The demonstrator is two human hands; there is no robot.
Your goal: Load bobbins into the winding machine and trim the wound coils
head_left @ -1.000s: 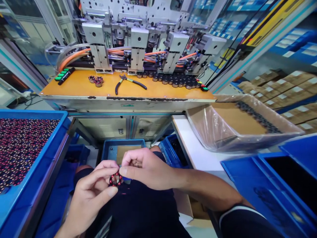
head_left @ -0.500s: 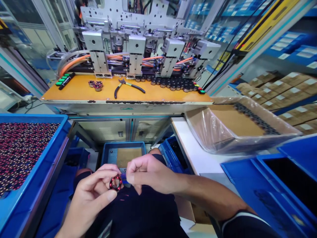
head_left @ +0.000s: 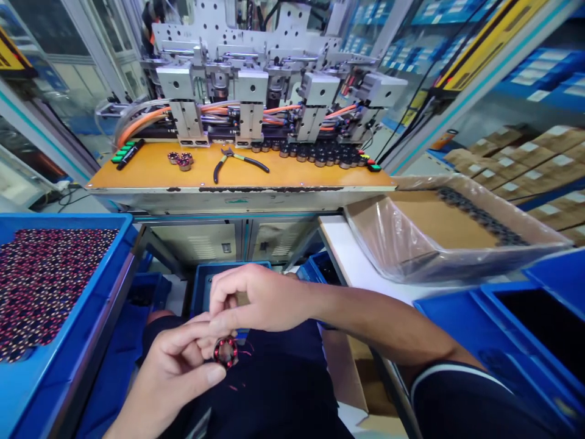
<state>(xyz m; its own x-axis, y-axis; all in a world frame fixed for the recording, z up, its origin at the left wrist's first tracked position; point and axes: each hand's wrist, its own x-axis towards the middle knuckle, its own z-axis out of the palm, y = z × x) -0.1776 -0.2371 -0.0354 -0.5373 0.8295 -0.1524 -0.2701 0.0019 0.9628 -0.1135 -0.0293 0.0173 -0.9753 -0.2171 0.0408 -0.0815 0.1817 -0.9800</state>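
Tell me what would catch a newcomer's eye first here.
Probably the red-and-black wound ring at lower centre, held in the left hand, with the right hand close by, higher in the view. Next, the blue bin at the left edge, crowded with small red-flecked parts. Beyond the hands, a machine's four silver blocks stand in a row behind the orange worktop, where pliers lie open.
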